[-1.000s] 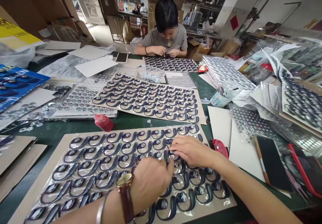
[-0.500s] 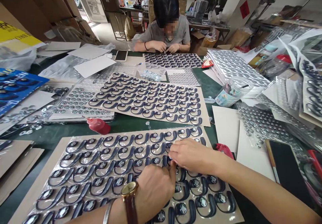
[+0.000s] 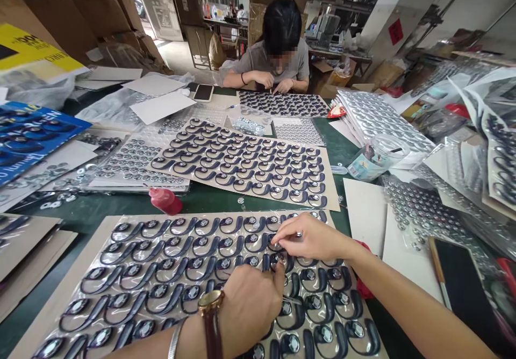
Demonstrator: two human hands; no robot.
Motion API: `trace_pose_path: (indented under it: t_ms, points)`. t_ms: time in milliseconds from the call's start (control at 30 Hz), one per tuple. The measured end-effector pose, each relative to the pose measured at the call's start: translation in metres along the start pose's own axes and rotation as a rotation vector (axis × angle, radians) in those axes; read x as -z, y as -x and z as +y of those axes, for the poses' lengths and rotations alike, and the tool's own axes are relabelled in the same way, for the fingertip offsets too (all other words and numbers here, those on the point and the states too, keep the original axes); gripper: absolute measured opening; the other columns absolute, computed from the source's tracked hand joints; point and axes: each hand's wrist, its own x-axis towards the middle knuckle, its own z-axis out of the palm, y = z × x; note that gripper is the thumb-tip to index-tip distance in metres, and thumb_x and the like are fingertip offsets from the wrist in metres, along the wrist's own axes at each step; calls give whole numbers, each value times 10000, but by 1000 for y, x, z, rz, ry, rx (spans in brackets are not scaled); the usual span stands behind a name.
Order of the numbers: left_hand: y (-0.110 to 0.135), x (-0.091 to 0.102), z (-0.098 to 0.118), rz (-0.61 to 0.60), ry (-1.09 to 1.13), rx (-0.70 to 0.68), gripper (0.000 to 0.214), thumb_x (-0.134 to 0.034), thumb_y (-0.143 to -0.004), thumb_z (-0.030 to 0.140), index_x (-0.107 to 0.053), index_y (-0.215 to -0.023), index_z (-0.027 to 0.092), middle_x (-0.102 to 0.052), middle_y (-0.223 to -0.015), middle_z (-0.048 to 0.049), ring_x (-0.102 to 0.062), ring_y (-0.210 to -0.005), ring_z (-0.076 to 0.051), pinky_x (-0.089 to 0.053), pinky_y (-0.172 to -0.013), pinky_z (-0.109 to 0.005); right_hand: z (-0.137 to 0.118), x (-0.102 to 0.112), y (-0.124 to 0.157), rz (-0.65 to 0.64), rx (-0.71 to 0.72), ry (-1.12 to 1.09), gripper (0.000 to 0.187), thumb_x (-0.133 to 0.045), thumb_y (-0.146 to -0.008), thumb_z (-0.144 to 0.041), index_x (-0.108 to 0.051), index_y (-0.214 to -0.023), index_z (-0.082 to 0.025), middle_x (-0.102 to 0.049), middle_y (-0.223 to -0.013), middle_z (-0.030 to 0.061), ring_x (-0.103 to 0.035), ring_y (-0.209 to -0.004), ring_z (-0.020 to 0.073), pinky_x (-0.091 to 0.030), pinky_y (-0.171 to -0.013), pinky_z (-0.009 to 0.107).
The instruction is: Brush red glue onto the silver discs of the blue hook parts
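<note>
In front of me lies a brown cardboard sheet [image 3: 102, 230] bearing rows of dark hook-shaped pieces with round, silver-centred heads, under shiny clear film. My left hand [image 3: 256, 300], with a watch [image 3: 210, 301] at its wrist, rests low over the sheet. Its fingers are curled and one fingertip touches the round head of a piece [image 3: 277, 261]. A thin metallic end shows beside this hand; I cannot tell what it belongs to. Just above, my right hand [image 3: 304, 236] is pinched over the same area, its fingertips close together. Whatever lies between them is too small to name.
Beyond is a second sheet of hook-shaped pieces [image 3: 245, 160]. A red squeeze bottle [image 3: 165, 200] lies to its left, a clear plastic tub [image 3: 374, 157] stands to its right. A phone [image 3: 459, 278] lies at right. Across the table a co-worker [image 3: 278, 52] bends over another sheet.
My right hand has lifted slightly up and away from the left fingertip, uncovering a round head. My left hand stays nearly in place. The whole view has shifted a little.
</note>
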Motion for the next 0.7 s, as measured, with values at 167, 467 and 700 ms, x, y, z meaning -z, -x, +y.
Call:
trace_pose_path:
  t_ms: [167,467,700]
  points:
    - [7,21,-9,41,342,137,421,-461,-759,132,-508,-1177,161,-620,-700,-64,-529,-563,-159,-336,-531,-266,-8,-3,8,93,-244,-305,252,-506,-803,-220,-705,-955,-191,-707,-821,27,-606,-692,135,-454,-594,227]
    - [21,43,-24,-98,1255,439,492,-286,-888,550,-591,-940,167,-426,-393,62,-224,-312,-48,-222,-362,-175,-45,-21,15,211,-257,-407,248,-485,-806,-181,-701,-924,-213,-693,-845,33,-607,-662,119,-457,-583,224]
    - [31,38,-17,-84,1642,530,495,-418,-833,567,-584,-634,145,-340,-341,66,-140,-286,-34,-153,-310,-171,-68,-31,18,202,-173,-421,256,-458,-814,-146,-701,-874,-200,-667,-781,12,-581,-641,100,-444,-547,194]
